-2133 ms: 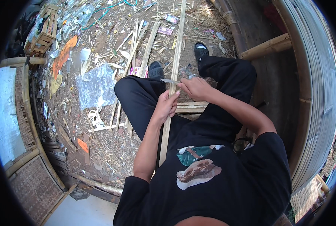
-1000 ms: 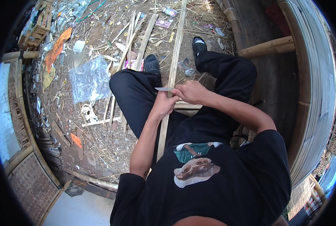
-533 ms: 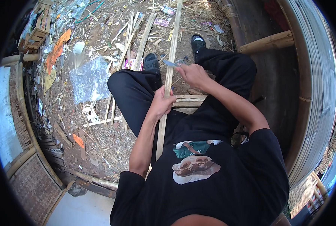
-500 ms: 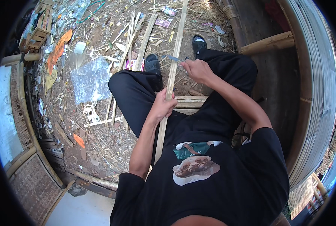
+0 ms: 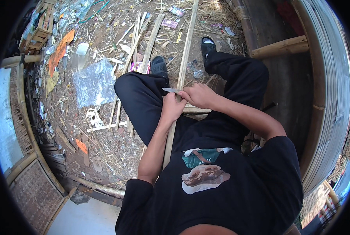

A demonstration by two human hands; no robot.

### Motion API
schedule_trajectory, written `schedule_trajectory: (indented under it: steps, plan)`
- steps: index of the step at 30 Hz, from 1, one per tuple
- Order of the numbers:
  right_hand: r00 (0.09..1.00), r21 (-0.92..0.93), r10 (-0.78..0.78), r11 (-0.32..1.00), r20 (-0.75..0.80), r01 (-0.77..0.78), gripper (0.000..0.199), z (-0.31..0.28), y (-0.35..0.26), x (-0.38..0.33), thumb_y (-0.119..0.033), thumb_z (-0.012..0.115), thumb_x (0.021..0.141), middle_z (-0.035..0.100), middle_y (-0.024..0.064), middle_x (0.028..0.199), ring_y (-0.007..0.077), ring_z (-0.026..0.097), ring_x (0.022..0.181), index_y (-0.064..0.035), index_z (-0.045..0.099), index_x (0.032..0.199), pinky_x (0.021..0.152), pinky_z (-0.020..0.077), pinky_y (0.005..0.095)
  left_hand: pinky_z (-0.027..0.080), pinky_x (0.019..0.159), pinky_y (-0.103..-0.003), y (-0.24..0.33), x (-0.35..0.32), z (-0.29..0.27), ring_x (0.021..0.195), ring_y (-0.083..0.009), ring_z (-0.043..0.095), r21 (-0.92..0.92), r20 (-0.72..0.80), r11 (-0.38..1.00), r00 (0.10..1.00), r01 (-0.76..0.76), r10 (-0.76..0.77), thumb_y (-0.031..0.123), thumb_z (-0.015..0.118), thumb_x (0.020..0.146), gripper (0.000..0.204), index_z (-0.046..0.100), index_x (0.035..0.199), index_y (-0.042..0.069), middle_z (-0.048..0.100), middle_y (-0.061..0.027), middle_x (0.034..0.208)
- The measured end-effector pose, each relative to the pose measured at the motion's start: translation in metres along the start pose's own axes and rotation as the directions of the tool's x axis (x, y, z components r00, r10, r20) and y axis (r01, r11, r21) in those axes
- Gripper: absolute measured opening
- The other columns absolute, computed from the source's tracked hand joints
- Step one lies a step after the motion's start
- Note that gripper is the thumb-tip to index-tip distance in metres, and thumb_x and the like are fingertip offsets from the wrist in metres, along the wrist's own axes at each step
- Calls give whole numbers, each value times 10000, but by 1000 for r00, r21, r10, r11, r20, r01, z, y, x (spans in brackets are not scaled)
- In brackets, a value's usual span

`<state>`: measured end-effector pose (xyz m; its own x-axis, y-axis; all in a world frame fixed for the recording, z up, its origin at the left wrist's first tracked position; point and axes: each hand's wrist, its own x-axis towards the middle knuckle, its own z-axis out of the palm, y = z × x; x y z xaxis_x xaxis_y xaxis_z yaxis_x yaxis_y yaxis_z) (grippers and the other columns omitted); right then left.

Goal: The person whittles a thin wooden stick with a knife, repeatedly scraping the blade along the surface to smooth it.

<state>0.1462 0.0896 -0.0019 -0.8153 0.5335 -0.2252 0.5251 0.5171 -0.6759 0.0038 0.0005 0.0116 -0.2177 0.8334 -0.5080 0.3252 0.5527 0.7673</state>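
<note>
Drawn back toward the lap since half a second ago, the right hand has its grip closed on a knife (blade pointing left), just beside the left hand, which clasps a wooden strip running out between the shoes.

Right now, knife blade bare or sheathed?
Bare: the knife blade shows as uncovered metal beyond the right hand, lying across the long strip.

1. I see the left hand gripping a long pale strip.
2. I see the right hand holding a knife across that strip.
3. Left of the strip, I make out a clear plastic sheet.
</note>
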Motion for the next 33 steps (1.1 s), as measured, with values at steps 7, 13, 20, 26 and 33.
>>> schedule_trajectory:
  steps: [7,13,20,26,33]
  plan:
    - [1000,-54,-18,998,19,19,572,5,6,11,-493,388,987,623,267,686,478,623,697,-24,663,809,660,504,551,456,571,-356,6,-3,-1,607,-233,638,134,-108,989,991,-68,82,122,650,801,193,603,823,-63,628,-186,672]
    - [855,209,360,930,-373,-301,586,-64,48,41,-467,337,1016,600,262,690,469,605,743,-7,642,821,638,479,536,487,574,-344,13,-14,-2,561,-202,629,-83,-126,981,978,-177,166,86,626,803,137,593,872,-28,623,-137,638]
    - [993,197,50,980,-108,-28,439,-16,-3,-2,-391,439,991,615,236,665,457,616,701,-64,687,835,690,498,535,350,484,-221,14,-12,-14,537,-22,401,-592,269,794,963,140,31,71,600,924,222,550,1136,30,443,36,631]
    - [999,21,-24,999,-21,24,436,-15,-13,-4,-370,445,995,614,225,667,444,610,664,-17,643,831,631,493,519,417,508,-325,-5,-10,-7,529,-177,533,-403,121,915,992,18,34,97,574,914,195,587,1075,-12,563,-87,669]
    - [998,-57,-27,998,-48,24,489,0,-6,0,-438,449,975,601,238,629,454,605,632,-21,638,806,605,491,535,463,614,-372,3,-8,1,612,-263,608,13,-130,989,980,-148,149,91,578,861,198,639,991,-45,613,-204,707]
